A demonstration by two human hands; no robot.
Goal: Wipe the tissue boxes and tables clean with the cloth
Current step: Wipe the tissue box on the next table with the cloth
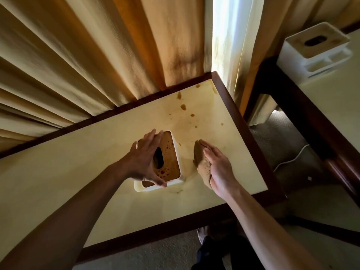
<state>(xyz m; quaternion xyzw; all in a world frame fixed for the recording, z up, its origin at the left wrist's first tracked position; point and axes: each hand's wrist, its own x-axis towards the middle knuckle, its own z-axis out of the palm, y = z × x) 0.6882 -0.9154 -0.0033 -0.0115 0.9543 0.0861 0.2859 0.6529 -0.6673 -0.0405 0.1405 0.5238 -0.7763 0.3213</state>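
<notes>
Little looks done: brown spots (183, 107) dot the tabletop's (97, 152) far corner and the spattered tissue box (165, 162), which the left hand (144, 162) grips; the flat right hand (218, 166) presses the cloth (202, 162) beside it.

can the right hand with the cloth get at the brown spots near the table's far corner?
Probably yes. The right hand, pressing the tan cloth, sits beside the white tissue box; only bare cream tabletop lies between it and the brown drip spots. It may take a forward lean.

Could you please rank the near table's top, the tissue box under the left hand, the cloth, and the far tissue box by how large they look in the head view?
1. Near table top
2. Far tissue box and the tissue box under the left hand: alike, and distance differs, so unranked
3. Cloth
</notes>
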